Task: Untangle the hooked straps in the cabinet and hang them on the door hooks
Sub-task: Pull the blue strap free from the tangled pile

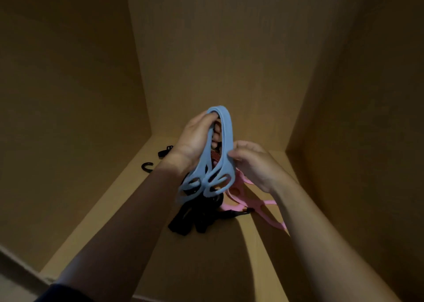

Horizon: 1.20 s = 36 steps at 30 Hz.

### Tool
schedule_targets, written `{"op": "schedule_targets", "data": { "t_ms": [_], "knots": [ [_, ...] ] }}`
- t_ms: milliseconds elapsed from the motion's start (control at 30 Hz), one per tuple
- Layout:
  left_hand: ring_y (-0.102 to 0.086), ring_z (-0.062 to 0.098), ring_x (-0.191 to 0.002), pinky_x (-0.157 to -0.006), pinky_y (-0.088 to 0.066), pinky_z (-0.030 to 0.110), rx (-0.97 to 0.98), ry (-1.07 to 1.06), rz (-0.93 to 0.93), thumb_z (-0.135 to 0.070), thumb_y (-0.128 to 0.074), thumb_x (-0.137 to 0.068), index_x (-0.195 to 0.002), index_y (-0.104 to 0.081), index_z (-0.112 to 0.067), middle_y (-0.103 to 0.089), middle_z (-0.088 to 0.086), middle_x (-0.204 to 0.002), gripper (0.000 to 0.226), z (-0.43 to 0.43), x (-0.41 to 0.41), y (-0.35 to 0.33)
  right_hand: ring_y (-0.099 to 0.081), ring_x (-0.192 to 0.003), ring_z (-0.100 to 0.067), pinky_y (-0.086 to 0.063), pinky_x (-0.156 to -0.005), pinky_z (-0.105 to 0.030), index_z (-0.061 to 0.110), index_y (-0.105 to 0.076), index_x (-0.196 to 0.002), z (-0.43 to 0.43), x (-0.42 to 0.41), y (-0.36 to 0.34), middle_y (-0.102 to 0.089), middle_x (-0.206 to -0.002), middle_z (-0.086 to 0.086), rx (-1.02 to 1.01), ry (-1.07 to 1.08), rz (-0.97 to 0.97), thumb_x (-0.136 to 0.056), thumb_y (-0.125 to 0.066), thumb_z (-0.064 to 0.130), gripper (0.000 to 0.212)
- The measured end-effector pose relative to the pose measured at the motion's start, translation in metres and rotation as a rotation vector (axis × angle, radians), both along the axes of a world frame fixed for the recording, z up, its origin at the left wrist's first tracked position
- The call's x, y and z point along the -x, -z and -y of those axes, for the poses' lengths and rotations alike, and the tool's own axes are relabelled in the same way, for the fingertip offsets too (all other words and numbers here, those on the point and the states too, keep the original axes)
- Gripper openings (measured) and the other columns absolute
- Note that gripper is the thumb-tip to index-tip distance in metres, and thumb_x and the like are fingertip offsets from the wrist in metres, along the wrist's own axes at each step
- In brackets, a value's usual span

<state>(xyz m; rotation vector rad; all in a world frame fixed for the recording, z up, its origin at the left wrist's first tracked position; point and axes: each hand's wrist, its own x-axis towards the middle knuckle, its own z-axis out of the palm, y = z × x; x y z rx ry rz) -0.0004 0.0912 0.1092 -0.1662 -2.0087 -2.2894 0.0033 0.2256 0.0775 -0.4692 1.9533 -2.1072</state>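
A light blue rubber strap (226, 127) is folded into a tall loop above the cabinet floor. My left hand (197, 138) has its fingers through the top of the loop. My right hand (252, 161) pinches the strap's right side lower down. Its perforated ends (206, 184) hang over a dark tangle of black straps (195, 219). A striped reddish strap (215, 157) shows inside the loop. A pink strap (257, 206) lies on the floor under my right wrist, partly hidden.
Two black hooks (148, 166) (164, 152) lie on the cabinet floor (110, 221) near the left wall. Brown cabinet walls close in on the left, back and right. The cabinet's front edge runs along the lower left.
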Motion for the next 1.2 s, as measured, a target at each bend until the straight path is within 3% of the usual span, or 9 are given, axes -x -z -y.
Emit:
{"op": "schedule_targets", "data": {
  "t_ms": [133,200,333,567,733,900,1033,1133,1200],
  "knots": [
    [-0.033,0.013,-0.04,-0.044,-0.029,0.024,-0.166,0.048,0.03,-0.013,-0.04,-0.09,-0.089,-0.055,-0.009,-0.04,-0.001,-0.046,0.015,0.016,-0.004,-0.007,-0.064,-0.078,-0.014,-0.051,-0.076,-0.029,0.002,-0.063,-0.09,0.018,-0.003,0.009,-0.069,-0.081,0.001,-0.074,-0.053,-0.023,-0.09,-0.052,0.005,0.012],
    [-0.032,0.012,-0.04,-0.041,-0.029,0.02,-0.229,0.039,0.085,-0.015,-0.04,-0.09,-0.081,-0.061,-0.007,-0.038,-0.001,-0.047,0.024,0.023,-0.007,-0.009,-0.063,-0.086,-0.015,-0.049,-0.084,-0.031,-0.007,-0.061,-0.099,0.028,-0.004,0.009,-0.068,-0.088,0.003,-0.095,-0.082,-0.043,-0.089,-0.053,0.006,0.018],
    [-0.037,0.009,-0.036,-0.04,-0.032,0.015,-0.357,0.066,0.176,-0.021,-0.038,-0.09,-0.073,-0.067,-0.015,-0.039,-0.003,-0.042,0.034,0.048,-0.011,-0.012,-0.064,-0.075,-0.008,-0.051,-0.069,-0.02,0.009,-0.062,-0.088,0.047,-0.006,0.01,-0.068,-0.08,0.007,-0.133,-0.171,-0.038,-0.089,-0.055,0.011,0.008],
    [-0.038,0.014,-0.05,-0.049,-0.032,0.026,-0.478,-0.073,0.163,-0.022,-0.034,-0.089,-0.078,-0.068,-0.013,-0.041,0.002,-0.054,0.036,0.11,-0.01,0.006,-0.057,-0.066,-0.015,-0.042,-0.065,-0.03,0.017,-0.055,-0.076,0.114,-0.011,0.026,-0.064,-0.069,0.002,-0.088,-0.182,-0.031,-0.087,-0.06,0.015,0.013],
    [-0.049,0.011,-0.042,-0.048,-0.04,0.024,-0.497,-0.156,0.295,-0.03,-0.039,-0.091,-0.074,-0.055,-0.011,-0.051,-0.002,-0.046,0.03,0.155,-0.007,0.027,-0.064,-0.086,-0.032,-0.051,-0.081,-0.045,0.005,-0.056,-0.094,0.159,-0.02,0.037,-0.064,-0.091,-0.018,-0.122,-0.166,-0.026,-0.087,-0.06,0.014,0.012],
    [-0.051,0.016,-0.062,-0.054,-0.045,0.024,-0.154,-0.275,0.302,-0.018,-0.045,-0.094,-0.091,-0.059,-0.009,-0.054,0.005,-0.072,0.017,0.177,-0.013,0.04,-0.065,-0.095,-0.027,-0.05,-0.091,-0.051,0.023,-0.057,-0.092,0.193,-0.029,0.061,-0.067,-0.103,-0.009,-0.087,-0.047,0.181,-0.083,-0.066,0.016,0.015],
    [-0.059,0.022,-0.09,-0.08,-0.044,0.031,0.542,-0.399,0.226,-0.005,-0.046,-0.092,-0.097,-0.064,-0.004,-0.064,0.014,-0.101,0.019,0.187,-0.009,0.059,-0.065,-0.092,-0.028,-0.051,-0.088,-0.047,0.022,-0.066,-0.088,0.218,-0.033,0.085,-0.069,-0.094,-0.007,-0.142,-0.128,0.308,-0.081,-0.063,0.025,0.009],
    [-0.057,0.03,-0.098,-0.089,-0.045,0.036,0.501,-0.391,0.242,0.004,-0.044,-0.091,-0.107,-0.062,0.006,-0.062,0.025,-0.112,0.024,0.193,-0.006,0.081,-0.053,-0.069,-0.017,-0.048,-0.068,-0.026,0.014,-0.052,-0.073,0.23,-0.033,0.101,-0.053,-0.074,-0.004,-0.263,-0.14,0.443,-0.092,-0.053,0.015,0.019],
    [-0.06,0.034,-0.097,-0.089,-0.049,0.039,0.56,-0.42,0.26,0.004,-0.044,-0.089,-0.105,-0.064,0.005,-0.064,0.024,-0.108,0.025,0.197,-0.008,0.097,-0.042,-0.059,-0.016,-0.039,-0.056,-0.022,0.012,-0.043,-0.067,0.232,-0.031,0.107,-0.042,-0.064,-0.004,-0.339,-0.082,0.45,-0.093,-0.051,0.013,0.027]
  ]
}}
